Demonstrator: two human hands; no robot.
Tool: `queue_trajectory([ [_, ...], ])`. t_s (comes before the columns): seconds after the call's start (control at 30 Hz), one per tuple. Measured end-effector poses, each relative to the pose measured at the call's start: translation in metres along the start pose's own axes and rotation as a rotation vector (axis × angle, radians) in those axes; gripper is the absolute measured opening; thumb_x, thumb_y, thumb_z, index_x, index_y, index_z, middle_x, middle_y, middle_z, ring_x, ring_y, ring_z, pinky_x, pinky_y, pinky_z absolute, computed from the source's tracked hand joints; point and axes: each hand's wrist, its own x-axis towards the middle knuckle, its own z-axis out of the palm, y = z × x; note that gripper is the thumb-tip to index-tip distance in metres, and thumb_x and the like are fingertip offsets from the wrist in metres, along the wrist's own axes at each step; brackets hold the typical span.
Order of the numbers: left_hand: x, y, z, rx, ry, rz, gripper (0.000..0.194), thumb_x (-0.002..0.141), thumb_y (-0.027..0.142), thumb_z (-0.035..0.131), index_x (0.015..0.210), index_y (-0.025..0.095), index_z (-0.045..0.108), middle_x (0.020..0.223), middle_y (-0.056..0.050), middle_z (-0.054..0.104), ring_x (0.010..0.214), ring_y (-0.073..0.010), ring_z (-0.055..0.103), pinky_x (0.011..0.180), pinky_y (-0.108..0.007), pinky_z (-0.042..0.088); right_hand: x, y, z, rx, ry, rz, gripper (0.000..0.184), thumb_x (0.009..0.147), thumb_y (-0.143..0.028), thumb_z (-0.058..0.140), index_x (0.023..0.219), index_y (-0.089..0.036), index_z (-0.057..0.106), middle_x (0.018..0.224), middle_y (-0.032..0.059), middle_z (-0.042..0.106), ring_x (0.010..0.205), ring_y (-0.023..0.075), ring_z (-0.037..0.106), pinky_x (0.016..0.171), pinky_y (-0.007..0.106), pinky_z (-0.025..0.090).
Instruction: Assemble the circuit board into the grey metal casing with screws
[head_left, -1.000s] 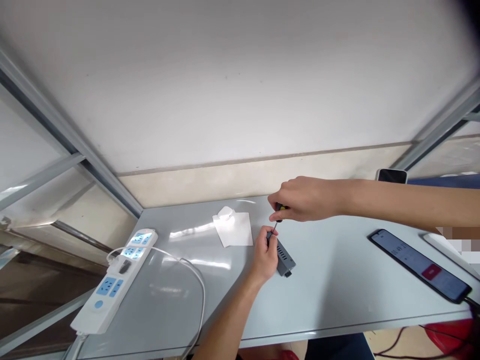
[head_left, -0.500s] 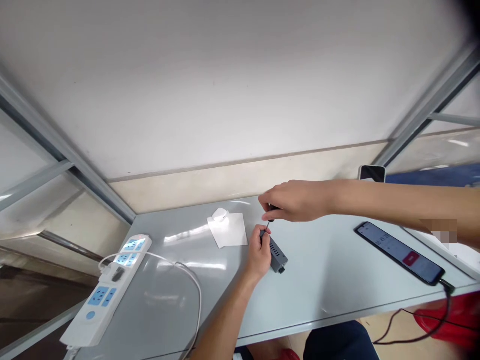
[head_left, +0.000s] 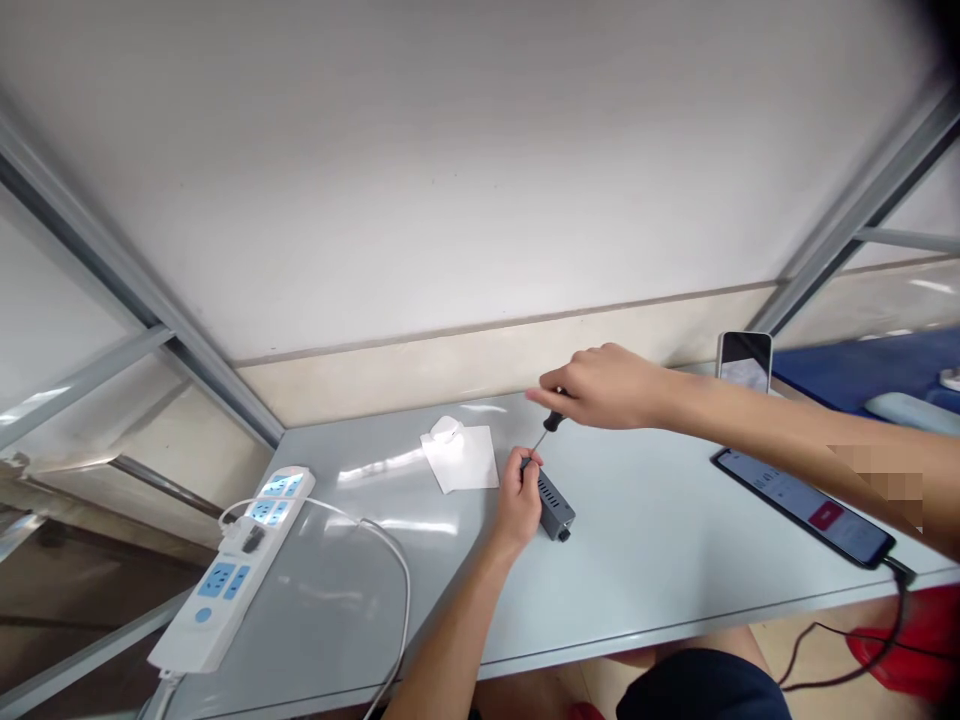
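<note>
My left hand (head_left: 519, 505) is closed around the far end of a long dark grey slotted case (head_left: 556, 510) on the table. A row of slots runs along its top, and a small black part sticks out of its near end. My right hand (head_left: 604, 385) grips the black handle of a screwdriver (head_left: 553, 420) above and behind the case. The thin shaft slants down toward my left fingers at the far end of the case. My fingers hide where the tip meets the case. Part of the handle is hidden in my right hand.
White paper (head_left: 469, 460) with a small white object (head_left: 447, 430) lies left of the case. A white power strip (head_left: 232, 575) with a white cable stands at the left. At the right are a lit phone (head_left: 810, 505) on a cable and a white-framed device (head_left: 744, 362) behind my forearm.
My right hand has risen slightly and shifted right, and the screwdriver leans more, showing more of its handle and shaft. My left hand and the case stay nearly in place.
</note>
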Motion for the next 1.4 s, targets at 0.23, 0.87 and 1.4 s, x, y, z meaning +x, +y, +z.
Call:
queue_trajectory([
  [0.23, -0.003, 0.004, 0.0, 0.18, 0.086, 0.068, 0.021, 0.108, 0.039, 0.04, 0.108, 0.024, 0.055, 0.102, -0.004, 0.06, 0.096, -0.0202, 0.056, 0.092, -0.034, 0.046, -0.062, 0.062, 0.112, 0.471, 0.278, 0.518, 0.042, 0.104, -0.06, 0.043, 0.102, -0.028, 0.07, 0.086, 0.0025, 0.079, 0.077, 0.024, 0.072, 0.07, 0.035, 0.048],
  [0.87, 0.003, -0.004, -0.018, 0.367, 0.024, 0.103, 0.036, 0.098, 0.036, 0.066, 0.131, 0.023, 0.062, 0.116, -0.008, 0.07, 0.102, -0.0222, 0.066, 0.095, -0.038, 0.055, -0.116, 0.051, 0.233, 0.344, 0.468, 0.587, 0.037, 0.104, -0.046, 0.048, 0.126, -0.023, 0.068, 0.109, 0.0123, 0.067, 0.103, 0.0318, 0.063, 0.097, 0.048, 0.05],
  [1.4, -0.006, 0.005, -0.021, 0.802, -0.076, 0.346, 0.039, 0.099, 0.034, 0.065, 0.137, 0.027, 0.06, 0.139, -0.01, 0.065, 0.137, -0.0293, 0.054, 0.119, -0.052, 0.039, -0.118, 0.053, 0.235, 0.336, 0.447, 0.569, 0.042, 0.104, -0.049, 0.049, 0.128, -0.022, 0.07, 0.111, 0.0128, 0.07, 0.105, 0.0333, 0.065, 0.096, 0.048, 0.05],
])
